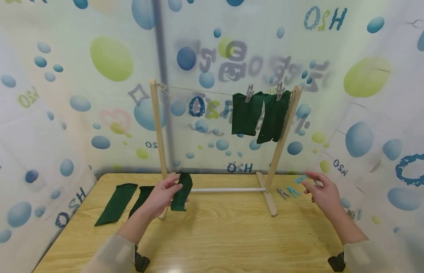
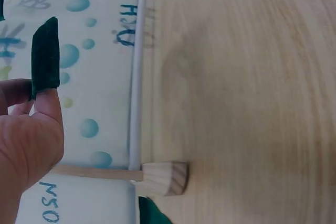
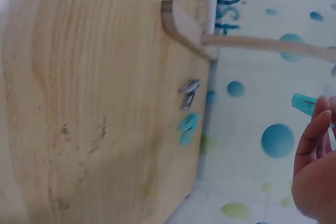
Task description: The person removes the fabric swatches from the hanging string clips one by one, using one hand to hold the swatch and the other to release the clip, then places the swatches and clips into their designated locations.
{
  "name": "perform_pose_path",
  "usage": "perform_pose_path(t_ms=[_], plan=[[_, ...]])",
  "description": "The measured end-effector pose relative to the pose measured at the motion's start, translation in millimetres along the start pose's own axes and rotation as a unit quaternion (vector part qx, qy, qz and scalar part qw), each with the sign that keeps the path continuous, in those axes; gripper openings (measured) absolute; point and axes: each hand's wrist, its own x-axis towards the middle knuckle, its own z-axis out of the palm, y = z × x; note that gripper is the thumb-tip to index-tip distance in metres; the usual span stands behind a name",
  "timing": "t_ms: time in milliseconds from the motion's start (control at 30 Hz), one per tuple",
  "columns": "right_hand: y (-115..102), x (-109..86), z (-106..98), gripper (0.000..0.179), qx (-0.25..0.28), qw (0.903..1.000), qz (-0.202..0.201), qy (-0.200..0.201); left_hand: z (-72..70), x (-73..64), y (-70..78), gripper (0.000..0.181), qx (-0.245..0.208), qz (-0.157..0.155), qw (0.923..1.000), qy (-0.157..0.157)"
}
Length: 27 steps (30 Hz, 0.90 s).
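Observation:
My left hand (image 1: 164,193) pinches a dark green cloth piece (image 1: 182,192), raised above the table beside the rack's left foot. In the left wrist view the same cloth (image 2: 46,56) stands up from the fingertips. Over the table's right side, my right hand (image 1: 322,189) pinches a turquoise clothespin (image 3: 303,103) between thumb and fingers. Below it lie another turquoise clothespin (image 1: 293,192) and a grey clothespin (image 1: 283,193). Two green cloths hang at the right of the line, the left one (image 1: 245,115) and the right one (image 1: 274,117), each under a grey clothespin.
A wooden rack with a left post (image 1: 158,129), a right post (image 1: 283,140), a thin string (image 1: 198,90) and a white bottom bar (image 1: 229,190) stands on the table (image 1: 225,235). Two green cloths lie at left, one flat (image 1: 117,204), another (image 1: 143,195) partly behind my left arm.

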Motion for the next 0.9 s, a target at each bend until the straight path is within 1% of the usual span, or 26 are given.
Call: perform_pose_path(t_ms=[100, 233, 333, 400, 567, 633, 733, 800, 900], plan=[[15.4, 0.1, -1.6, 0.045, -0.017, 0.9995, 0.022, 0.012, -1.3, 1.5, -10.8, 0.063, -0.004, -0.013, 0.9998, 0.013], [35.0, 3.0, -3.7, 0.052, -0.037, 0.9960, 0.078, 0.022, -2.9, 2.7, -23.4, 0.060, 0.001, -0.039, 0.9985, 0.039], [47.9, 6.2, -5.5, 0.055, -0.042, 0.9911, 0.124, 0.022, -4.2, 4.0, -30.7, 0.058, 0.023, -0.051, 0.9969, 0.055], [57.4, 8.7, -6.9, 0.057, -0.042, 0.9881, 0.146, 0.020, -4.3, 5.0, -34.9, 0.056, 0.041, -0.055, 0.9955, 0.066], [85.7, 13.9, -6.7, 0.056, -0.046, 0.9813, 0.186, 0.018, -2.0, 8.0, -43.4, 0.054, 0.015, -0.070, 0.9954, 0.064], [97.1, 15.9, -3.9, 0.057, -0.033, 0.9769, 0.209, 0.025, -0.5, 9.3, -46.1, 0.052, 0.019, -0.076, 0.9949, 0.064], [110.3, 19.6, 1.5, 0.058, -0.019, 0.9703, 0.237, 0.046, 2.1, 10.5, -49.0, 0.049, 0.066, -0.084, 0.9910, 0.082], [116.3, 22.8, 4.0, 0.060, -0.018, 0.9684, 0.242, 0.058, 3.7, 10.8, -50.0, 0.048, 0.095, -0.088, 0.9872, 0.093], [120.9, 27.0, 6.0, 0.063, -0.037, 0.9671, 0.244, 0.060, 6.6, 10.6, -49.7, 0.049, 0.119, -0.100, 0.9823, 0.104]])
